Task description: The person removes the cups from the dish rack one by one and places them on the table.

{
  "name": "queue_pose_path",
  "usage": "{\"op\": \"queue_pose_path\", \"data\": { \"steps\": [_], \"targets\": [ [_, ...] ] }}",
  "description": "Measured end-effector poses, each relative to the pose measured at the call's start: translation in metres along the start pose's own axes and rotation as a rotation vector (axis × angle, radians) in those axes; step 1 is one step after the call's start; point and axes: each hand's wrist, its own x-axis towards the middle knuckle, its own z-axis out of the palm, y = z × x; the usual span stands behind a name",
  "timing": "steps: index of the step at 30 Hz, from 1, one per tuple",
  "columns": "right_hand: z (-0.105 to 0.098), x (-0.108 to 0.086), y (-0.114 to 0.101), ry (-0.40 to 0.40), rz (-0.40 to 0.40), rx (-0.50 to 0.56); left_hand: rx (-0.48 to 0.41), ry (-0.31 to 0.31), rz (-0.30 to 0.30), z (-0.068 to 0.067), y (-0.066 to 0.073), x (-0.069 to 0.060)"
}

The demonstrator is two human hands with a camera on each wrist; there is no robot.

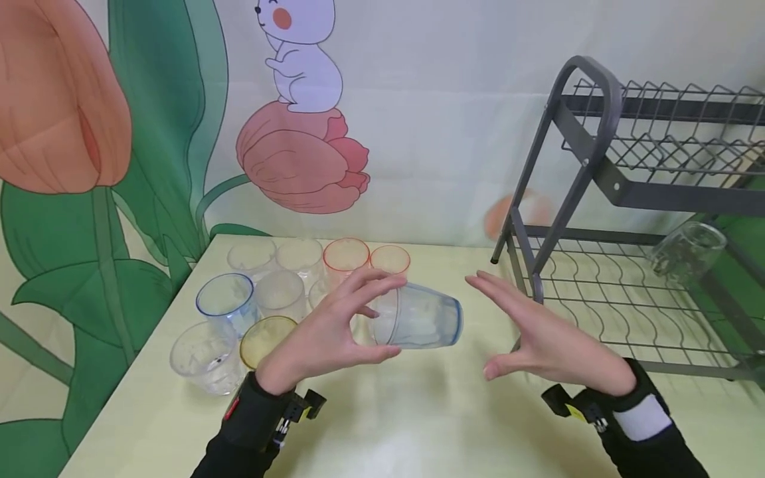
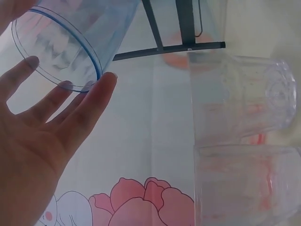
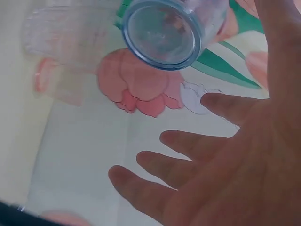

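A clear blue-tinted cup is held on its side above the table by my left hand. My fingers and thumb grip it around the rim end, and its base points right. In the left wrist view the fingertips lie along the rim of the blue cup. To the right of the base, apart from it, is my right hand, with spread fingers and nothing in its grasp. The right wrist view shows the cup's round base beyond the fingers.
Several cups stand upright at the table's left, among them a blue-rimmed cup, an amber cup and a red-rimmed cup. A grey two-tier wire rack stands at the right. A clear glass lies tilted on its lower shelf.
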Motion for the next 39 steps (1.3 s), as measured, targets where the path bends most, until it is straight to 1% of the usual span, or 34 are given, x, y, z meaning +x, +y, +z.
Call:
{"op": "queue_pose_path", "data": {
  "steps": [4,6,10,15,19,23,26,30,32,37,39],
  "targets": [
    [-0.001,-0.018,0.004,-0.051,0.023,-0.055,0.058,-0.033,0.013,-0.001,-0.001,-0.004],
    [-0.005,-0.029,0.007,-0.067,0.041,-0.063,0.102,-0.056,0.008,-0.002,-0.002,-0.007],
    [-0.019,-0.047,0.013,-0.082,0.073,-0.093,0.196,-0.094,-0.013,-0.003,-0.002,-0.013],
    [-0.043,-0.058,0.028,-0.067,0.097,-0.170,0.283,-0.130,-0.027,-0.009,-0.004,-0.023],
    [-0.066,-0.064,0.049,-0.089,0.200,-0.234,0.335,-0.187,-0.063,-0.015,-0.005,-0.029],
    [-0.093,-0.066,0.074,-0.139,0.353,-0.321,0.390,-0.245,-0.070,-0.019,-0.006,-0.034],
    [-0.112,-0.063,0.094,-0.159,0.452,-0.378,0.426,-0.267,-0.061,-0.020,-0.008,-0.036],
    [-0.130,-0.057,0.116,-0.177,0.522,-0.431,0.463,-0.290,-0.055,-0.021,-0.010,-0.038],
    [-0.137,-0.055,0.127,-0.183,0.541,-0.453,0.477,-0.306,-0.059,-0.022,-0.011,-0.039],
    [-0.157,-0.055,0.161,-0.187,0.613,-0.465,0.510,-0.366,-0.099,-0.026,-0.011,-0.037],
    [-0.163,-0.057,0.175,-0.187,0.661,-0.452,0.522,-0.386,-0.120,-0.028,-0.009,-0.037]
  ]
}}
